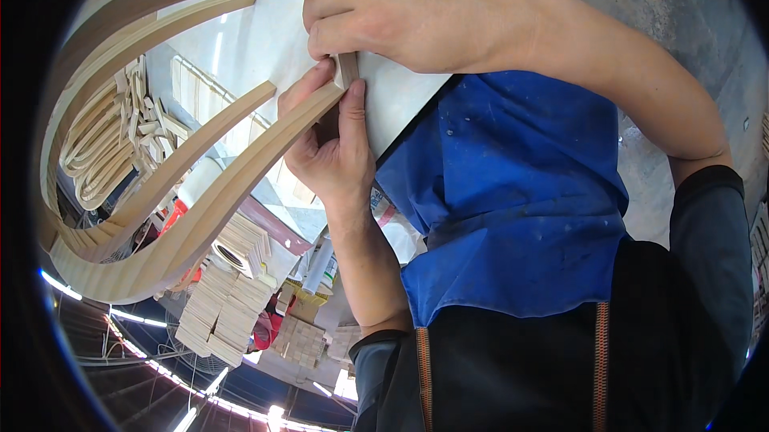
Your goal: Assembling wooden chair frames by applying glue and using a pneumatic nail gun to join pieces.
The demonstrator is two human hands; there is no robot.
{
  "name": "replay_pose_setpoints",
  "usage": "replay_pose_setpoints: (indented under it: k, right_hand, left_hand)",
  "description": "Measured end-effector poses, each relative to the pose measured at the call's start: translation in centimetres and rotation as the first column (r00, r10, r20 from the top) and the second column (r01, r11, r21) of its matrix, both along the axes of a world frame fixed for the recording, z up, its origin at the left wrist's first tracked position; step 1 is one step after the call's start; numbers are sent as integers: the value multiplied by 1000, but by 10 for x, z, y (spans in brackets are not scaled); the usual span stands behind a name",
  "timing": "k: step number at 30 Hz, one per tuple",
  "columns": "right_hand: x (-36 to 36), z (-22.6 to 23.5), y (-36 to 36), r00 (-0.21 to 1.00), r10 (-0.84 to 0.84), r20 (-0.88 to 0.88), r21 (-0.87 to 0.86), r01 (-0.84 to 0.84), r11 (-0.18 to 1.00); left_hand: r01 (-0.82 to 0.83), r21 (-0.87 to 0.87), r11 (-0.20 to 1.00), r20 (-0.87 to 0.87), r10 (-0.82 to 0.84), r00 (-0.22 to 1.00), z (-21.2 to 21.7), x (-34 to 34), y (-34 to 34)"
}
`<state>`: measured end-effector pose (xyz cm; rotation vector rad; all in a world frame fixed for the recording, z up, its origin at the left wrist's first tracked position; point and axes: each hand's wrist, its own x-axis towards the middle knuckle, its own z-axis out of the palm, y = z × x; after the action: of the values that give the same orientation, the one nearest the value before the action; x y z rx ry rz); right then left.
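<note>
A large U-shaped bent wooden frame (232, 179) of pale wood curves round the left side, its arm ends reaching toward my hands. A second, similar curved strip (188, 147) runs alongside it. My left hand (332, 139) is closed round the end of the frame's lower arm, thumb on one side and fingers on the other. At that end stands a short wooden crosspiece (347, 70), touching it. My right hand (384, 15) is curled over the crosspiece, its knuckles beside the upper arm's end; the fingertips and the joint there are partly hidden.
A white tabletop (408, 103) lies under my hands, its edge against my blue apron (521, 151). Stacked bent wooden parts (104, 143) stand at left. Further off are piles of wooden pieces (224, 304) and a person in red (268, 328). Concrete floor (673, 15) shows at right.
</note>
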<state>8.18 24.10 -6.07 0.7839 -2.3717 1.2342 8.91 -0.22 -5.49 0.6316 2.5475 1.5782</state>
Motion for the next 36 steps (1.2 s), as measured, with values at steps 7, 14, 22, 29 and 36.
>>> replay_pose_setpoints:
  k: [7,14,22,29,36]
  right_hand:
    - [2,6,2,993,19,113,-23,-17,1000]
    - [12,-4,-9,986,-166,-11,41,166,985]
    - [31,7,0,936,-259,-239,36,275,961]
    - [68,16,88,881,-392,-264,370,468,803]
    - [27,31,122,907,-395,-145,603,397,691]
  left_hand:
    - [2,-54,999,-31,-4,1000,1,0,-3]
    - [50,-136,989,-53,-58,997,1,-5,-8]
    - [64,-75,995,-55,-68,996,-8,-10,-13]
    - [83,-84,993,-111,-92,989,-3,-7,-4]
    - [53,-70,996,-53,-57,997,2,-5,-1]
